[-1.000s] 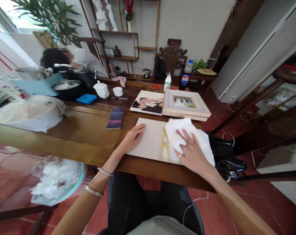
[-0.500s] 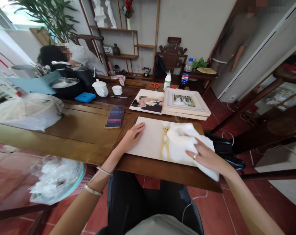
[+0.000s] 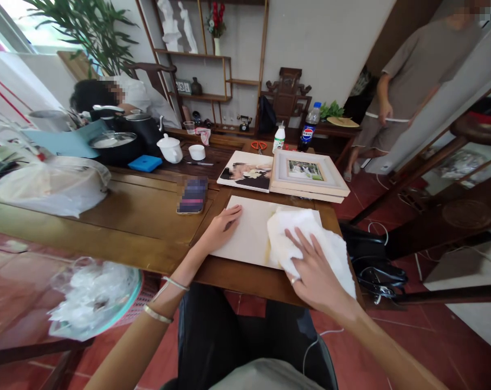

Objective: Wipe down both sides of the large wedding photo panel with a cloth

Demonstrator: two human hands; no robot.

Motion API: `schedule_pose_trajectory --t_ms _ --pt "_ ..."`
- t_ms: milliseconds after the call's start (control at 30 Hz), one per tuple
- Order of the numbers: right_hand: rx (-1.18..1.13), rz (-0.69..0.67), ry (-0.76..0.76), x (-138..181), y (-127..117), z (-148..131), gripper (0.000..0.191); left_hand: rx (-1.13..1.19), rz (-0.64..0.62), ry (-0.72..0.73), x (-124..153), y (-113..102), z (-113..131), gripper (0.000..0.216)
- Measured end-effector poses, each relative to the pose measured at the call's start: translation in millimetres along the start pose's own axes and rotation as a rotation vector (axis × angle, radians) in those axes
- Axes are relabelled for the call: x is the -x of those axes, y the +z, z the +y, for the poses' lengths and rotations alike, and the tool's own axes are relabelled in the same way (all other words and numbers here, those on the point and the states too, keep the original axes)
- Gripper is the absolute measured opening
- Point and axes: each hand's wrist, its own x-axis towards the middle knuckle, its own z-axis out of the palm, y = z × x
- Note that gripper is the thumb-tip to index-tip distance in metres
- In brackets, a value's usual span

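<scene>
A pale cream board (image 3: 247, 230) lies flat at the near edge of the wooden table (image 3: 140, 216). My left hand (image 3: 221, 227) rests flat on its left part, fingers stretched out. My right hand (image 3: 312, 268) presses down with spread fingers on a crumpled white cloth (image 3: 306, 238) that covers the board's right part and hangs over the table edge. A yellowish strip on the board shows only at the cloth's left border.
Behind the board lie a photo print (image 3: 247, 170) and a framed picture (image 3: 308, 173). A phone (image 3: 192, 195), tea ware (image 3: 170, 149), bottles (image 3: 308, 130) and a plastic bag (image 3: 50, 187) sit on the table. A person (image 3: 408, 81) stands at right; another sits far left. A black bag (image 3: 375, 260) lies on the floor.
My right hand slid the white cloth back to the left over the board, covering most of the yellowish strip. The standing person has come further into view. My left hand stayed put.
</scene>
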Motion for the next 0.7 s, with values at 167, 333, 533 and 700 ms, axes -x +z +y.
schedule_pose_trajectory --t_ms 167,333,533,700 --pt "0.005 -0.038 -0.089 14.2 -5.7 9.2 0.015 -0.005 -0.002 0.005 0.2 0.8 -1.6 0.043" --pt "0.073 0.006 0.046 -21.9 5.2 45.4 0.026 0.009 0.011 0.011 0.4 0.3 -1.7 0.043" --pt "0.090 0.004 0.172 -68.0 16.9 50.1 0.037 0.029 0.017 0.016 -0.1 -1.0 -0.1 0.042" --pt "0.040 0.012 -0.004 -43.6 7.1 9.3 0.031 0.051 0.025 0.007 -0.3 0.3 -1.3 0.043"
